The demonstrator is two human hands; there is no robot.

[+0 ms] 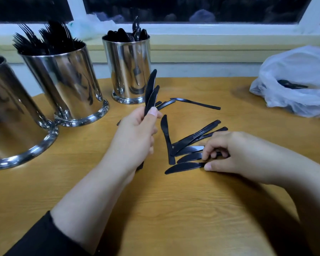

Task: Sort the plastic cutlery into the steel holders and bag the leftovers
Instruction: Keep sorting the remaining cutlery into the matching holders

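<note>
My left hand [137, 133] grips a small bundle of black plastic knives [151, 89], blades pointing up. My right hand [227, 152] lies on the wooden table and pinches the handles of black knives in the loose pile [188, 150] in front of it. Three steel holders stand at the left: one at the frame edge [11, 111], a middle one full of forks [67, 82], and a far one full of spoons [127, 67]. A single spoon [196, 103] lies beyond the pile.
A white plastic bag [296, 82] with black cutlery inside sits at the table's right back corner. A windowsill [211, 43] runs behind the table, with crumpled plastic [89, 24] on it behind the holders. The table [155, 209] curves away at the left.
</note>
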